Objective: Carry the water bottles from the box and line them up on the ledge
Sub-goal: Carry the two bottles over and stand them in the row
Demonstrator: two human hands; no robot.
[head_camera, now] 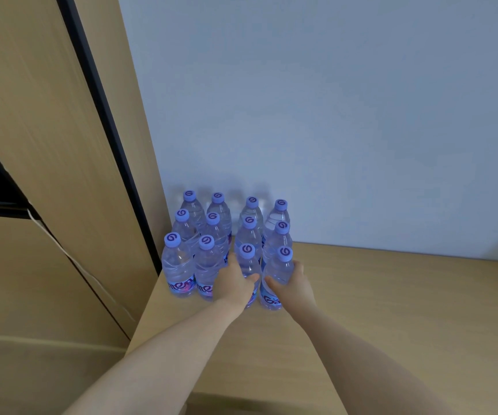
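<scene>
Now both hands grip front-row bottles (277, 274) on ledge (376, 295): left hand (235, 283), right hand (292, 283), fingers wrapped mid-body. Likely full: heavy, thin-walled, slick; hold w/ waist grip.

Ledge (376, 295) open rightward; bottles (226, 235) crowd corner.

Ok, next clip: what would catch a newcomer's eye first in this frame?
First, the block of clear plastic water bottles with purple caps, standing upright in rows on the light wooden ledge, tucked into the corner against the pale blue wall. Then the two bare hands at the front row: the left hand and the right hand each grip one bottle there.
</scene>
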